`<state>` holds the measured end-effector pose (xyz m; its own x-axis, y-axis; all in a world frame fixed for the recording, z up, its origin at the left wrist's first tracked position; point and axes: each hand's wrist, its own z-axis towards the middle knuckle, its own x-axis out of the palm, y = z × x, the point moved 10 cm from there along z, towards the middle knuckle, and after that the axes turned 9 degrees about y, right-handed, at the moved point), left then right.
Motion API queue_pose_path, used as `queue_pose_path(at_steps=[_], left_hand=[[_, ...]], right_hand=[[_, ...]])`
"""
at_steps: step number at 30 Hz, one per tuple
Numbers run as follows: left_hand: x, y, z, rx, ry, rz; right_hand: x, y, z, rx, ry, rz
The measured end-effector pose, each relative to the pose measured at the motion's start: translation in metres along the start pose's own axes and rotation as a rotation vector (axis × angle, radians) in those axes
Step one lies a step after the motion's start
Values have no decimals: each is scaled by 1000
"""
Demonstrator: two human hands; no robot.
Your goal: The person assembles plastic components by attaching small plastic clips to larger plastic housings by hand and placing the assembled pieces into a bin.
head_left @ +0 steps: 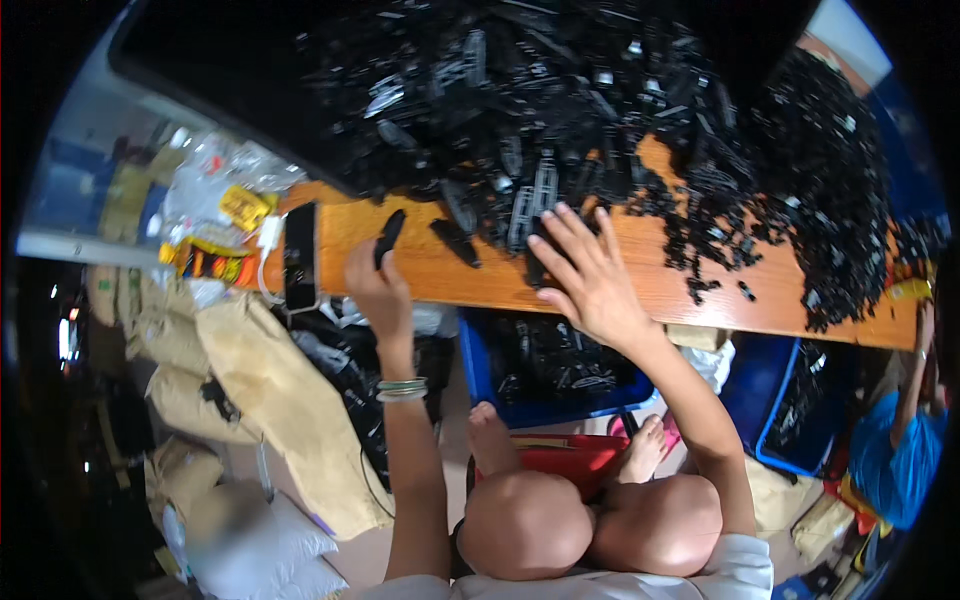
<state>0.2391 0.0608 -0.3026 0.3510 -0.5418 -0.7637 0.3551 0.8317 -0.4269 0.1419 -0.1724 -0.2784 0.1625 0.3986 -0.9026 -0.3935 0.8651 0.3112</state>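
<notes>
My left hand (378,285) is closed with a slim, curved black plastic piece (392,232) pinched in its fingers, above the table's front edge. Flat and with fingers spread, my right hand (595,282) rests at the near side of a big pile of black plastic parts (450,120). Just past its fingertips lie long ladder-like plastic frames (545,185). Between my two hands a loose black piece (457,242) lies on the wooden table (430,285). What is under my right palm is hidden.
A phone (300,255) with a white cable lies left, beside plastic bags and yellow packets (243,208). Small black parts (830,190) heap up at the right. Below the edge stands a blue bin (560,408) of parts. A person in blue (905,450) is at the far right.
</notes>
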Motion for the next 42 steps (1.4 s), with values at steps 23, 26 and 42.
queue_pose_path(at_steps=[23, 26, 42], left_hand=[[66, -161, -34, -255, 858, -1354], [66, -153, -45, -267, 788, -1257], [59, -168, -64, -218, 718, -1318]], right_hand=[[-65, -153, -30, 187, 79, -27], [-59, -155, -31, 269, 126, 56], [-58, -81, -81, 458, -391, 1068]])
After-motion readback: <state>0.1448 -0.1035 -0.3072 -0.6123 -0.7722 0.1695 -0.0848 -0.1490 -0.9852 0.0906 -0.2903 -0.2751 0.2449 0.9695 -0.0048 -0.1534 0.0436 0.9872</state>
